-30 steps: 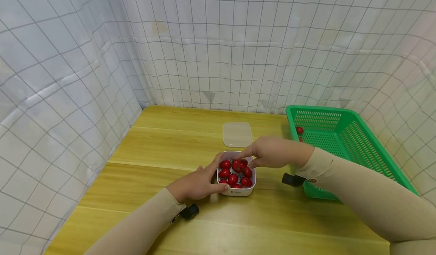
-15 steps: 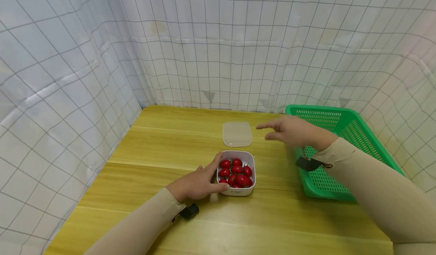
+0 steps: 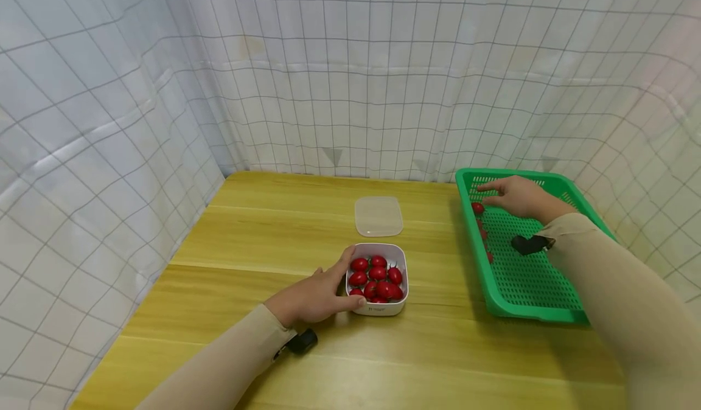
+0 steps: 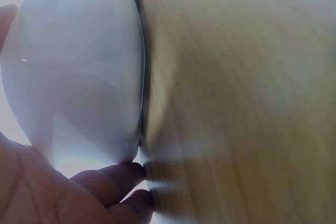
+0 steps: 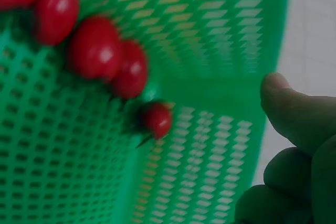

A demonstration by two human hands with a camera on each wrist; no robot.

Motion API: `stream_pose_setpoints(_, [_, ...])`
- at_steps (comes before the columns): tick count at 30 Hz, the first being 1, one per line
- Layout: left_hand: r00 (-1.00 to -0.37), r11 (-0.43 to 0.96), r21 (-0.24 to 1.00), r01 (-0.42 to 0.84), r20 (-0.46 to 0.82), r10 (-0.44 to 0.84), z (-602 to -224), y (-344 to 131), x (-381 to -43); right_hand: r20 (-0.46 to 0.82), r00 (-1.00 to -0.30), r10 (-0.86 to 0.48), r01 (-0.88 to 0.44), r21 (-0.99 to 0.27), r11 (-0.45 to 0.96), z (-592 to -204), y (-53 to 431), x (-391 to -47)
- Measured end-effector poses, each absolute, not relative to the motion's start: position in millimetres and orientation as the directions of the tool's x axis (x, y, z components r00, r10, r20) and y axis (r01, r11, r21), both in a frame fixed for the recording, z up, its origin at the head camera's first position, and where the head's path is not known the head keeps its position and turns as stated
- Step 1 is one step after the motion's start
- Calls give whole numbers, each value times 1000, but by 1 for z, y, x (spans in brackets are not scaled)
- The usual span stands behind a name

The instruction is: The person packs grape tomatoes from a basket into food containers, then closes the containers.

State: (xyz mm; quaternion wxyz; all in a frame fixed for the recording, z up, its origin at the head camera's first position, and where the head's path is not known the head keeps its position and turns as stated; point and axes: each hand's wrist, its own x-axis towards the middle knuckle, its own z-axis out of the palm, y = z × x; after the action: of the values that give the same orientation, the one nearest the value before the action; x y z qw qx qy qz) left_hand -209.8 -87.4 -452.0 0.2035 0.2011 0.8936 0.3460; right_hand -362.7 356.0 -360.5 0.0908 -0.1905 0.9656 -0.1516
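A small white plastic box (image 3: 383, 309) stands on the table with several red cherry tomatoes (image 3: 378, 273) inside. My left hand (image 3: 312, 298) holds the box at its left side, thumb at the front corner and fingers along the side; the left wrist view shows fingers (image 4: 107, 182) against its white wall (image 4: 79, 72). Over the green basket (image 3: 489, 282) is my right hand (image 3: 517, 197), holding nothing, thumb and forefinger apart. Several tomatoes (image 5: 94, 48) lie along the basket's left side, below that hand. The right wrist view shows its thumb (image 5: 294, 114) apart from them.
A translucent square lid (image 3: 378, 216) lies flat on the wooden table (image 3: 274, 227), behind the box. White grid-patterned curtains (image 3: 350, 93) enclose the table at the back and sides. The basket's raised rim stands between the box and the tomatoes in it.
My right hand has left the box and moved right, over the basket. A tomato it was placing now lies among the others in the box. The left hand has stayed on the box.
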Motion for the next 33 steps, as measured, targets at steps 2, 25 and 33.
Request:
stream_pose_setpoints(2, [-837,681,700,217,-225,498,-452,-87,-210,-135,-908,-397,-344,-301,889,-370,363,-369])
stream_pose_setpoints(25, [-839,690,692,212,-233,491,-451,-85,-209,-179,-890,-418,-367,-262,893,-417,376,-401])
stream_pose_setpoints(33, [-842,700,684,205,-242,483,-450,-85,-210,-250,-865,-435,-374,-257,891,-418,378,-405])
